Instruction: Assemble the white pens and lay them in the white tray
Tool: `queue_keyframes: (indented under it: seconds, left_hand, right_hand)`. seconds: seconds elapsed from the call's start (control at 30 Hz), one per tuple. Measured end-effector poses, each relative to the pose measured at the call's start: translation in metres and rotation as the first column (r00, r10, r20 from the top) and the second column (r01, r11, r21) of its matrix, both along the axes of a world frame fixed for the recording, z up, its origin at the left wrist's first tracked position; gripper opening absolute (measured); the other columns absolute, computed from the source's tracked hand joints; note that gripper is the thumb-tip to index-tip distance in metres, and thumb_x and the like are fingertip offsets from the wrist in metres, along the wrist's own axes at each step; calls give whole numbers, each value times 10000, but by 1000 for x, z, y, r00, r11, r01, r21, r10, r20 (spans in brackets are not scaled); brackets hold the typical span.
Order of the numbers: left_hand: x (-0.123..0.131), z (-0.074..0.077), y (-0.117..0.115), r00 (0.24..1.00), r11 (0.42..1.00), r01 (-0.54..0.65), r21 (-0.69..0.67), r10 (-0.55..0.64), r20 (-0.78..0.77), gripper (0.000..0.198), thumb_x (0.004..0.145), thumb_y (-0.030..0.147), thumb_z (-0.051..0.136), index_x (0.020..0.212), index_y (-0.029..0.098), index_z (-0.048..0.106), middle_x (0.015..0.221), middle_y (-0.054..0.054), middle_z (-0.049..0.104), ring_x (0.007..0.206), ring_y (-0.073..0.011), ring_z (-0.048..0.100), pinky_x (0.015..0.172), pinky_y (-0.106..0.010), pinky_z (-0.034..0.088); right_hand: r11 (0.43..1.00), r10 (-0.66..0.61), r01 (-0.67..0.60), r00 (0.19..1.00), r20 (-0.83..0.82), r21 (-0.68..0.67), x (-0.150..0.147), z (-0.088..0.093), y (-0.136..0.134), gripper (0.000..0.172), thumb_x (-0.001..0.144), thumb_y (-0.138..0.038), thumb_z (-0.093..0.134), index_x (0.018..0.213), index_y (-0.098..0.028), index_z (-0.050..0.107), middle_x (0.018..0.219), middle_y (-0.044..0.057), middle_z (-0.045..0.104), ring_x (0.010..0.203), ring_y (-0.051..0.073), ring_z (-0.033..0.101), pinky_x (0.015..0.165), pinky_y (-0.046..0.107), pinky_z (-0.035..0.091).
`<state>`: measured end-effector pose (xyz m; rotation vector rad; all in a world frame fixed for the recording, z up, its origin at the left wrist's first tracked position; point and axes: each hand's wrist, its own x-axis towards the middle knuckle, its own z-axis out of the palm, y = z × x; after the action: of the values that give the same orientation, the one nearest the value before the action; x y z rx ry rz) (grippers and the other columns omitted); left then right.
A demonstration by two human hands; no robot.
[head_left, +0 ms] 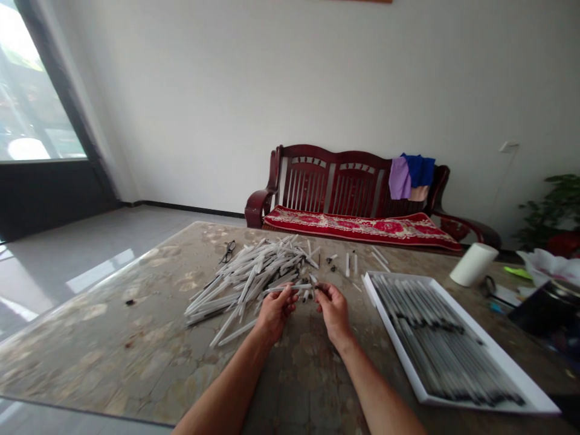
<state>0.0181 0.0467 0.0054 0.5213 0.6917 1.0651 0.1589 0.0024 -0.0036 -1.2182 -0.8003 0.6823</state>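
We see our left hand (pixel 273 313) pinching a whitish pen (pixel 301 287), the pen lying crosswise in this grip, its end near our right hand (pixel 334 309), whose hold we cannot tell

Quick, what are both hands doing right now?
Left hand: closed, holding a white pen-like stick.
Right hand: fingers pinched closed near the stick's end; what they hold cannot be told.

Wht wall (pixel 194 78) fills top of frame; bright window (pixel 40 90) upper L, dk panel (pixel 54 193) below. Grey floor (pixel 90 232) mid-L w/ sunlit patches (pixel 99 270). Carved dk-red bench (pixel 305 185) sits R of ctr, red patterned cover (pixel 362 227) on it.
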Motion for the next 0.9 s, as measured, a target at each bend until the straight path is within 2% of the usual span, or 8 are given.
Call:
queue_keyframes:
  seconds: [0.23, 0.63, 0.77, 0.9]
  left_hand:
    - [0, -2, 0, 1000, 1000, 11, 21, -11, -20, 111, 785, 156, 742, 870, 117, 682, 738, -45, 733, 540, -91, 656, 451, -148, 510]
    - [1, 1, -3, 998, 999, 21, 34, -19, -61, 118, 753, 151, 766, 838, 123, 689, 669, -17, 705, 544, -95, 650, 470, -155, 518]
    - [1, 0, -2, 998, 999, 15, 48, -12, -61, 117, 747, 153, 769, 823, 114, 689, 666, -20, 710, 533, -87, 640, 459, -146, 509]
    - [1, -1, -2, 998, 998, 12, 59, -8, -61, 94, 758, 148, 756, 815, 110, 691, 651, -17, 707, 522, -79, 630, 457, -140, 508]
  right_hand:
    - [1000, 20, -19, 1000, 5, -12, -2, -1, -2, 296, 687, -380, 708, 896, -169, 701, 665, -6, 642, 581, 137, 536, 438, 193, 369]
    - [1000, 18, -18, 1000, 3, -3, -2, -2, -1, 271, 672, -353, 688, 875, -176, 713, 603, -27, 614, 530, 125, 495, 424, 202, 360]
    - [1000, 23, -23, 998, 59, 0, 1, -1, -2, 252, 684, -338, 682, 870, -171, 717, 589, -28, 610, 515, 119, 486, 439, 205, 366]
    - [999, 18, -23, 987, 158, 31, 5, 0, -3, 180, 677, -293, 683, 809, -178, 723, 645, -14, 649, 553, 120, 510, 518, 220, 407]
